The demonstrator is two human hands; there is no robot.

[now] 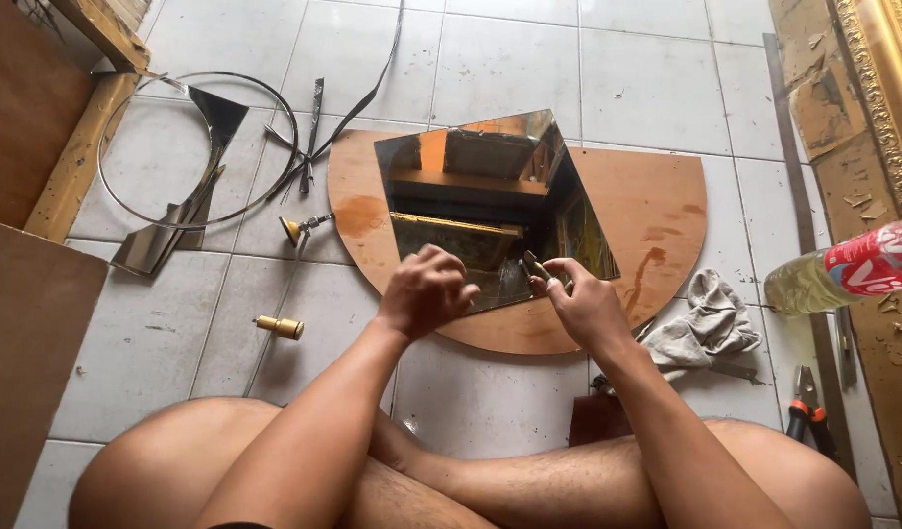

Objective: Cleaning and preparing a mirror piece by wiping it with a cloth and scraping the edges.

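Mirror [490, 196]: lying on a brown board [657, 211] on the tiled floor [490, 59], just beyond the crossed legs. Left hand [424, 291]: resting curled on the mirror's near edge, grip closed on the glass. Right hand [583, 304]: pinching a small tool [535, 265] against that near edge. Rag [706, 323]: lying right of the board. Bottle [848, 269]: lying far right. Pliers [808, 407]: lying near right. Metal ring [191, 147]: lying far left.

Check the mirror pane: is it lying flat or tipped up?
Flat. The mirror pane lies face-up on the half-round wooden board, reflecting things overhead. The left hand presses its near edge; the right hand holds a small tool there.
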